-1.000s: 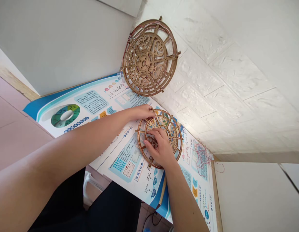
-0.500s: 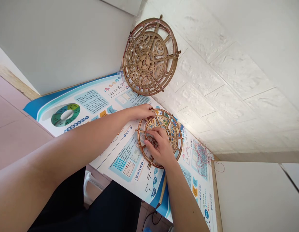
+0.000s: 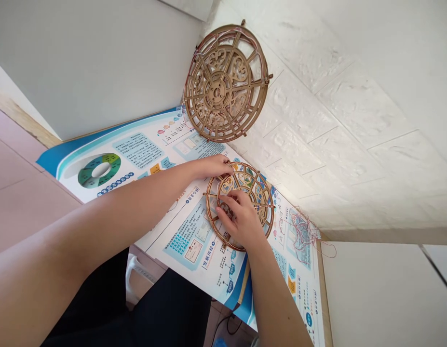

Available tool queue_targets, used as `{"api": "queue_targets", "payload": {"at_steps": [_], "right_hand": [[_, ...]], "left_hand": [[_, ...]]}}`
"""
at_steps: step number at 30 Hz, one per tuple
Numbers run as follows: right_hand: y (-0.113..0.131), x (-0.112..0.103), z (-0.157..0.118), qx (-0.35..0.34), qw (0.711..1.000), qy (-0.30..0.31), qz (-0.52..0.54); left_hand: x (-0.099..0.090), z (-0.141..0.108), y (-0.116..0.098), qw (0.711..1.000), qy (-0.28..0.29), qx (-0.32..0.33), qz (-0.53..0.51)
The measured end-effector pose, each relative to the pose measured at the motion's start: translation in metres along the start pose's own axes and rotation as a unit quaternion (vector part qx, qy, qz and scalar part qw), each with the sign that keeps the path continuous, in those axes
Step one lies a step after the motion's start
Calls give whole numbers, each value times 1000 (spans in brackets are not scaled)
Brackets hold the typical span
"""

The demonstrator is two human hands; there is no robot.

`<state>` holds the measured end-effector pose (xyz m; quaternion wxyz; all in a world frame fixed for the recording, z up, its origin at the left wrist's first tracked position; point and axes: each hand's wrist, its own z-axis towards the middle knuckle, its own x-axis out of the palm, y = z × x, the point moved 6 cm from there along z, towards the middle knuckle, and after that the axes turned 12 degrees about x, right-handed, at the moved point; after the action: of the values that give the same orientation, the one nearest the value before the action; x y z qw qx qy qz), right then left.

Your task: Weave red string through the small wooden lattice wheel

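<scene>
The left hand (image 3: 219, 166) grips a round lattice frame (image 3: 259, 194) by its edge. The right hand (image 3: 245, 219) touches it, grasp unclear.

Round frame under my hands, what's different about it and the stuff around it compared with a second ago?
Nothing has visibly moved, been taken hold of or let go; only the whole view has shifted very slightly. The left hand stays at the rim of the round frame, the right hand over its inner part. The second frame and the wire tangle are unchanged.
</scene>
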<state>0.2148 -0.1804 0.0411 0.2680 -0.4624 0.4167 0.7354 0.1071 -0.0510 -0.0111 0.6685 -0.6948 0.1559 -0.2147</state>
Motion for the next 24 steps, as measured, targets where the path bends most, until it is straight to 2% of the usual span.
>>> {"api": "queue_targets", "payload": {"at_steps": [14,24], "right_hand": [[6,-3,-4,-27,1000,6,-13],[-5,0,-5,10,999,8,35]], "left_hand": [[-1,1,0,1000,-4,2,3],[0,-1,-3,1000,0,3,-1]]}}
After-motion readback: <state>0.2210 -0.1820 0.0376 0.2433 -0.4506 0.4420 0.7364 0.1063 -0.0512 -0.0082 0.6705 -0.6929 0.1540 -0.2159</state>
